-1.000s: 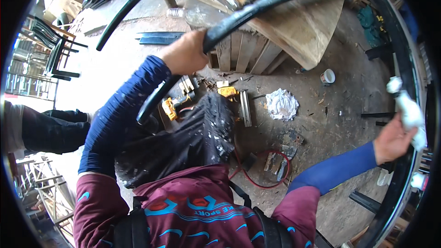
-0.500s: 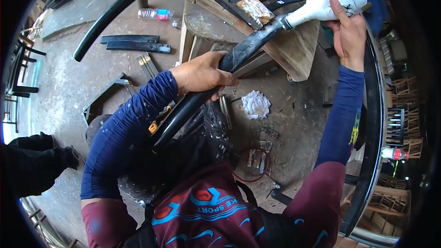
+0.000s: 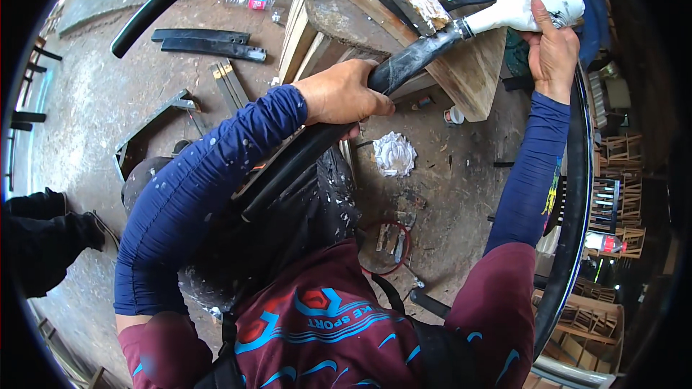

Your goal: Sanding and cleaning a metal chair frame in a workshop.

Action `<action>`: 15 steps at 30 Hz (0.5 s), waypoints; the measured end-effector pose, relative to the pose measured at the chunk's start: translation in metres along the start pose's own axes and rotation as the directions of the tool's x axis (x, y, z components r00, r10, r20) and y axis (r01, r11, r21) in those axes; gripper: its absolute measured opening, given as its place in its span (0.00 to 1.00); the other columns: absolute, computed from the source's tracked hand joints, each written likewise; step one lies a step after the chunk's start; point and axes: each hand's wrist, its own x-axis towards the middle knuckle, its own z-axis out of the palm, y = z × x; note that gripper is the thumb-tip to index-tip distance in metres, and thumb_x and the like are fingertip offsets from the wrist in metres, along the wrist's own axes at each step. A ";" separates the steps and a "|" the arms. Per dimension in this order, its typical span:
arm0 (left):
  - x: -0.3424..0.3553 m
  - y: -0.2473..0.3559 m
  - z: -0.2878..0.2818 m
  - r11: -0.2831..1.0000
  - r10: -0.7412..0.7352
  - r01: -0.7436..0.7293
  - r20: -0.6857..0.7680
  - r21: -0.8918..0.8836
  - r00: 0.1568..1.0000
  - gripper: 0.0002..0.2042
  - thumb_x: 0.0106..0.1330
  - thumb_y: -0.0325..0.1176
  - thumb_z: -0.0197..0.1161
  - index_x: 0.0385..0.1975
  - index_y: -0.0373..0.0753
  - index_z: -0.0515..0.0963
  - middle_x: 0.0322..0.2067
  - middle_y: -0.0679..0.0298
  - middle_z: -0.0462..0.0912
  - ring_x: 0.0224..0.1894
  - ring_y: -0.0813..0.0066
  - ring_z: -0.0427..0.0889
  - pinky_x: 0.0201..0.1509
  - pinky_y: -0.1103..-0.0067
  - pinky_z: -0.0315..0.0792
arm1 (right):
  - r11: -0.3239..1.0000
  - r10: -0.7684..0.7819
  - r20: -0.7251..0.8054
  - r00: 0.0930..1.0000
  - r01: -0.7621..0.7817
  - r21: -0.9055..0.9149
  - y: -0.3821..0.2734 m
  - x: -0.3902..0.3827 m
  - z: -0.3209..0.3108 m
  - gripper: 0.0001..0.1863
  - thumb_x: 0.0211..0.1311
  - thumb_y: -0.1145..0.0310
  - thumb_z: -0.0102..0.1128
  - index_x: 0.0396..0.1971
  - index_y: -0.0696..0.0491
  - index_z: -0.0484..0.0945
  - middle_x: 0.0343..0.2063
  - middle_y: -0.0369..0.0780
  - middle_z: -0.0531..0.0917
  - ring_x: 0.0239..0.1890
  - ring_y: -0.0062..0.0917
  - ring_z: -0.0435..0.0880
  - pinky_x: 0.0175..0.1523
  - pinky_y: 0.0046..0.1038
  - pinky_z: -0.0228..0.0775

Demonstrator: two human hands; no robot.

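Observation:
My left hand (image 3: 344,94) is wrapped round a black curved bar (image 3: 303,150), a furniture part by its look, that slants from my lap up to the right. Whitish smears mark the bar's upper stretch. At that upper end lies the narrow dark mouth of a white plastic bottle (image 3: 515,6) with black marks, tipped on its side and dented. My right hand (image 3: 553,57) grips the bottle's wide end, thumb on top. Whether the mouth touches the bar or sits just over it, I cannot tell.
A wooden stand (image 3: 468,75) is under the bar's upper end; a white-crusted block (image 3: 425,6) lies on it. Crumpled white material (image 3: 395,154), a small tub (image 3: 454,115), black slats (image 3: 209,45) and a clear bottle (image 3: 245,0) are on the floor. Someone's dark-clothed leg (image 3: 54,245) is at left.
My left hand and the bar have shifted slightly right and up in the picture. The bottle and my right hand have moved a little right. The small tub now shows beside the stand.

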 end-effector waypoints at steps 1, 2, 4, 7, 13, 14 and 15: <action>0.000 0.001 0.000 1.000 -0.001 0.001 -0.003 -0.002 1.000 0.19 0.67 0.35 0.68 0.46 0.26 0.71 0.20 0.65 0.75 0.15 0.79 0.77 0.15 0.81 0.72 | 1.000 -0.013 -0.006 1.000 0.013 0.002 0.000 0.000 0.000 0.28 0.61 0.69 0.73 0.59 0.61 0.73 0.53 0.47 0.83 0.54 0.37 0.85 0.52 0.42 0.82; 0.001 0.003 0.000 1.000 -0.011 0.010 0.004 0.009 1.000 0.18 0.67 0.34 0.67 0.47 0.27 0.70 0.21 0.64 0.75 0.15 0.78 0.78 0.15 0.81 0.74 | 1.000 -0.012 -0.002 1.000 0.012 0.002 0.000 0.001 -0.001 0.28 0.61 0.69 0.73 0.59 0.61 0.73 0.53 0.47 0.83 0.54 0.37 0.85 0.52 0.42 0.82; 0.001 0.004 0.000 1.000 -0.020 0.020 0.017 0.017 1.000 0.18 0.67 0.32 0.65 0.49 0.27 0.69 0.21 0.63 0.76 0.16 0.77 0.79 0.15 0.80 0.76 | 1.000 -0.013 -0.015 1.000 0.012 -0.013 0.000 -0.001 0.001 0.29 0.60 0.69 0.74 0.59 0.62 0.74 0.52 0.47 0.84 0.53 0.37 0.85 0.52 0.42 0.83; 0.001 0.005 0.000 1.000 -0.022 0.023 0.018 -0.005 1.000 0.18 0.67 0.32 0.65 0.49 0.27 0.69 0.21 0.64 0.75 0.16 0.77 0.79 0.15 0.80 0.77 | 0.998 -0.034 -0.032 0.999 0.032 -0.051 0.003 -0.004 0.004 0.29 0.59 0.69 0.75 0.58 0.62 0.74 0.51 0.47 0.84 0.52 0.37 0.86 0.51 0.42 0.83; 0.003 0.004 0.002 1.000 -0.022 0.022 0.022 0.016 1.000 0.16 0.67 0.32 0.64 0.46 0.27 0.69 0.21 0.64 0.75 0.16 0.77 0.79 0.15 0.80 0.77 | 0.997 -0.027 -0.028 0.999 0.025 -0.066 0.002 -0.011 0.009 0.27 0.58 0.69 0.76 0.56 0.62 0.77 0.50 0.48 0.85 0.51 0.36 0.86 0.51 0.42 0.83; 0.003 0.004 0.002 1.000 -0.012 0.011 0.017 0.025 1.000 0.16 0.67 0.32 0.64 0.45 0.28 0.69 0.21 0.64 0.75 0.16 0.77 0.79 0.15 0.80 0.77 | 0.997 -0.035 -0.027 0.999 0.033 -0.068 0.001 -0.013 0.012 0.28 0.58 0.69 0.76 0.56 0.62 0.76 0.50 0.48 0.85 0.51 0.36 0.86 0.52 0.42 0.84; 0.003 0.002 0.001 0.999 -0.009 0.009 0.004 0.034 1.000 0.16 0.67 0.32 0.64 0.44 0.28 0.69 0.20 0.64 0.75 0.16 0.77 0.80 0.15 0.80 0.77 | 0.998 -0.033 -0.022 0.999 0.031 -0.063 0.001 -0.017 0.020 0.28 0.58 0.69 0.76 0.56 0.62 0.76 0.50 0.48 0.85 0.51 0.36 0.86 0.52 0.42 0.84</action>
